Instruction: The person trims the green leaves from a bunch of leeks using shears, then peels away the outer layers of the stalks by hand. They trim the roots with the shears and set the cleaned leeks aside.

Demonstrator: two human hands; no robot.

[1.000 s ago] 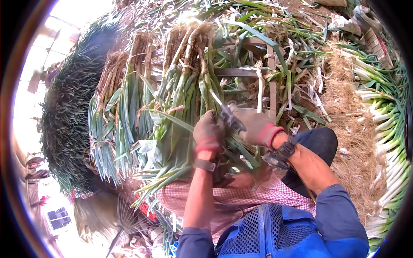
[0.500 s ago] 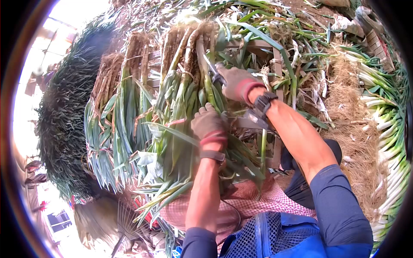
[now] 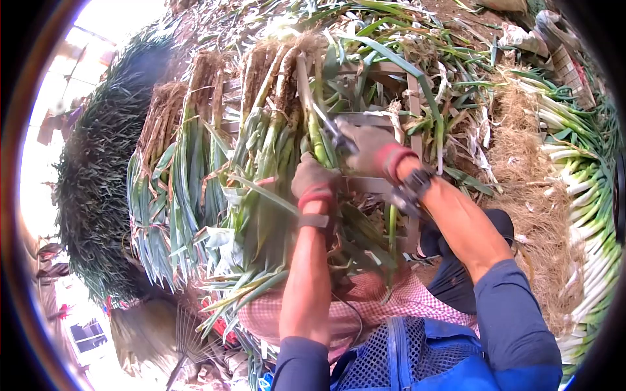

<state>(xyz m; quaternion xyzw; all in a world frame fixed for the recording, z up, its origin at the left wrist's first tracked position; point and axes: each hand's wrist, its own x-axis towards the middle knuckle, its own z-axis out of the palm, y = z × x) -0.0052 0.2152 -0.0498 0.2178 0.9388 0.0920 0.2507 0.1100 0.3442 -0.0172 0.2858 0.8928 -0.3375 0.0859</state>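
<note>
My left hand (image 3: 314, 176), in a dark work glove with a red cuff, is closed around the green part of a green onion (image 3: 315, 133) at the edge of a bundle. In my gloved right hand (image 3: 375, 146) is an air blow gun (image 3: 337, 138). Its thin metal nozzle points up and left, close to the onion's stalk. The gun's lower end shows dark and blurred below my wrist. More green onions with soil-covered roots (image 3: 261, 62) lie side by side to the left, leaves toward me.
A slatted wooden frame (image 3: 415, 98) stands under the onions. Cleaned onions with white stalks (image 3: 587, 260) lie in a row at right, roots inward. A tall stack of leafy onions (image 3: 98, 189) rises at left. Stripped leaves (image 3: 479, 130) litter the ground, and a wire rake (image 3: 189, 345) is at lower left.
My right hand has moved a little right and down with the air blow gun, still near the stalk. My left hand has shifted slightly, still gripping the onion leaves.
</note>
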